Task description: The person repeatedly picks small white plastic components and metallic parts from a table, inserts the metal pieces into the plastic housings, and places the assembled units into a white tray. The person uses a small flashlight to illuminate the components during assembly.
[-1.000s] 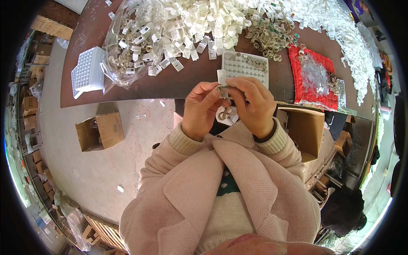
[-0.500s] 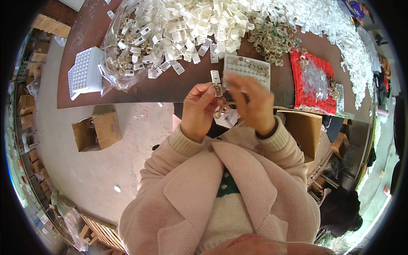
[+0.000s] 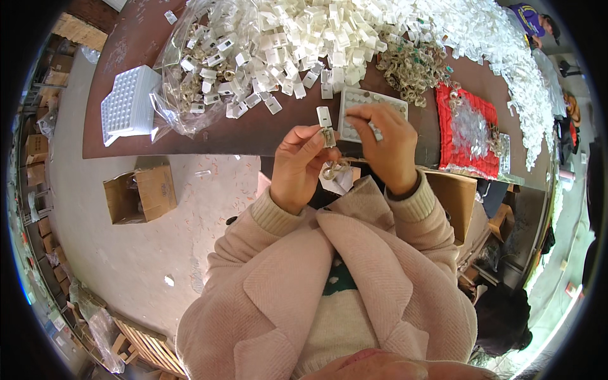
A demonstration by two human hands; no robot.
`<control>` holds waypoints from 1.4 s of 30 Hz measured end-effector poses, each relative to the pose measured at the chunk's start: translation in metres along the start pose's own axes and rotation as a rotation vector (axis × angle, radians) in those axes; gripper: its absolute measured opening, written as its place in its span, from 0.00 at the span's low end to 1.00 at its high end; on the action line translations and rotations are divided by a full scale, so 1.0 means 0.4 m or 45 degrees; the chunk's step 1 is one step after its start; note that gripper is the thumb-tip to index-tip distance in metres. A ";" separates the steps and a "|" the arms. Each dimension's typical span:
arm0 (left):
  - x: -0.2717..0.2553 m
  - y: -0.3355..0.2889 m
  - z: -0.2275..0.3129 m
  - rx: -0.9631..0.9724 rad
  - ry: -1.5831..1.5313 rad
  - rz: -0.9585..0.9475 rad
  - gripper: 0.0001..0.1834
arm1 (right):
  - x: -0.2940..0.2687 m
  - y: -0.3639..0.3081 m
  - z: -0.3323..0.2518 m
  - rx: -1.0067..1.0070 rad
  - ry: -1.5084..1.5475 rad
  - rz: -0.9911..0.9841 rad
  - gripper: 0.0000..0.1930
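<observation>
My left hand point(image 3: 300, 158) pinches a small white plastic case point(image 3: 324, 118) between thumb and fingers. The case stands upright with its lid part swung up, and its lower part shows small inner pieces. A clear coiled cord point(image 3: 335, 169) hangs below those fingers. To its right, my right hand point(image 3: 391, 142) is over the near left side of a white tray point(image 3: 401, 109) of small round discs point(image 3: 373, 101). Its thumb and fingertips are drawn together; whatever is between them is too small to make out.
Behind my hands lies a big heap of white plastic cases point(image 3: 316, 38). Coiled cords point(image 3: 415, 66) are piled to the right of it. A red padded cloth point(image 3: 446, 126) holds clear pieces. White dimpled trays point(image 3: 130, 101) are stacked at left. A cardboard box point(image 3: 158, 193) is on the floor.
My right hand, blurred by motion near the case before, has drawn slightly right and is now steadier over the tray. My left hand still holds the case in about the same place.
</observation>
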State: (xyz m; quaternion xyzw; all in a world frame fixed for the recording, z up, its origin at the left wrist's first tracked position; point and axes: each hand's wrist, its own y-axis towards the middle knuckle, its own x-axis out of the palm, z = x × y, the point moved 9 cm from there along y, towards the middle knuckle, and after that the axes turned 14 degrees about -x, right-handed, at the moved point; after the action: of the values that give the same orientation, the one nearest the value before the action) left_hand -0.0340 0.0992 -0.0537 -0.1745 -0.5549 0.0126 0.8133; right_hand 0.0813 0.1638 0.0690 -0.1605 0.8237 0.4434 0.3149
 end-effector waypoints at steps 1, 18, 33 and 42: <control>0.003 -0.001 -0.001 0.009 -0.005 -0.010 0.06 | 0.004 -0.008 -0.022 0.032 0.106 -0.005 0.08; -0.008 -0.045 -0.035 -0.007 0.030 0.049 0.07 | -0.024 -0.056 -0.142 -0.179 0.195 -0.010 0.13; 0.069 -0.069 -0.085 -0.261 0.081 -0.076 0.11 | -0.048 -0.094 -0.091 -0.004 0.840 0.233 0.13; 0.071 -0.070 -0.097 -0.194 -0.010 -0.058 0.20 | -0.045 -0.101 -0.104 -0.110 0.687 0.316 0.12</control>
State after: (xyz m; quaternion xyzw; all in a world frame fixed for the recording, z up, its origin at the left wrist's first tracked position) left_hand 0.0073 0.0684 -0.0324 -0.2231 -0.5611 -0.0477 0.7957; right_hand 0.1012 0.1065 0.0724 -0.1840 0.8714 0.4543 0.0210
